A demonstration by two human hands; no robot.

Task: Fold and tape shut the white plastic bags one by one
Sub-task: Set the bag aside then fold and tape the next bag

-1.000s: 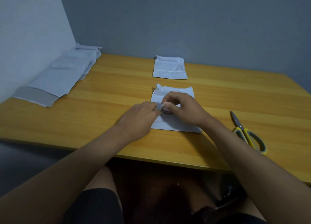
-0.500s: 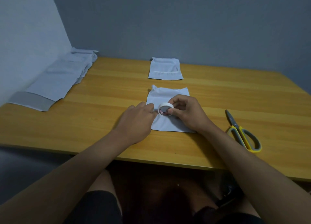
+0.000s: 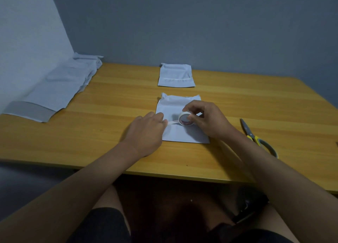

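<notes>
A folded white plastic bag (image 3: 182, 133) lies flat on the wooden table (image 3: 91, 133) in front of me. My right hand (image 3: 208, 121) grips a small roll of white tape (image 3: 185, 119) just above the bag. A short strip of tape (image 3: 172, 122) runs from the roll to the left. My left hand (image 3: 146, 131) pinches the free end of that strip at the bag's left edge. A second folded white bag (image 3: 176, 76) with a tape strip across it lies farther back.
A stack of flat white bags (image 3: 60, 89) lies at the table's left side against the wall. Yellow-handled scissors (image 3: 256, 136) rest on the table to the right of my right arm. The table's near edge runs above my knees.
The tape roll has moved right, away from my left hand, and a short strip of tape now shows between them. The view has shifted slightly.
</notes>
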